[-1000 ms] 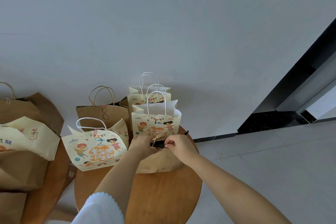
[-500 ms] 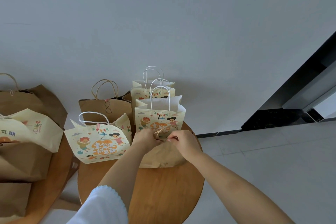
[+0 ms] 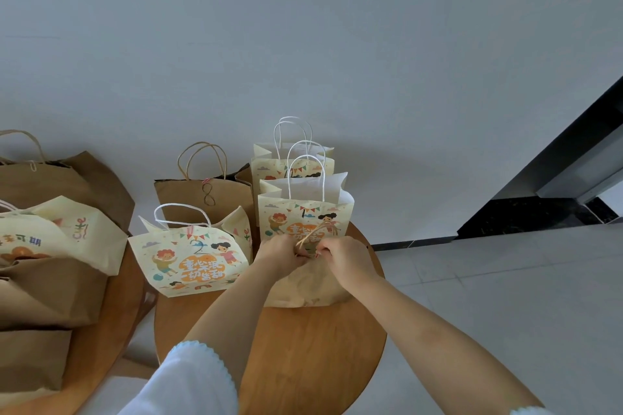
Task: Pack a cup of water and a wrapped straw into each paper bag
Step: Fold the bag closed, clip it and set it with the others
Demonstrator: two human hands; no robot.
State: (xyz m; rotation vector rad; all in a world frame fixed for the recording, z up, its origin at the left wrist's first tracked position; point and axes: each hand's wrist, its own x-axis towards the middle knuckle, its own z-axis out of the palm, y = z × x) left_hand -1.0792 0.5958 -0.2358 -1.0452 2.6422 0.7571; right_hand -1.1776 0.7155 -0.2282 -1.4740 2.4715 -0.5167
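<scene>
A person's two hands meet at the mouth of a plain brown paper bag (image 3: 305, 285) standing on a round wooden table (image 3: 303, 357), seen from a head-worn camera. The left hand (image 3: 279, 254) and the right hand (image 3: 340, 259) are closed at the bag's top edge, fingers pinched around its tan twisted-paper handles (image 3: 312, 235), which loop up between them. Just behind the brown bag stands a cream cartoon-printed bag (image 3: 305, 212) with white cord handles, its mouth open; a second printed bag (image 3: 290, 162) stands behind that one against the pale wall (image 3: 303, 44). To the left on the same table, a wider printed bag (image 3: 192, 259) leans with its top splayed, and an upright brown bag (image 3: 205, 195) stands behind it. More brown and printed bags (image 3: 50, 263) crowd a neighbouring wooden table (image 3: 114, 323) at far left. No cup or wrapped straw can be seen; whatever the bags contain is hidden from this angle. A white sleeve (image 3: 192, 381) covers the left upper arm.
</scene>
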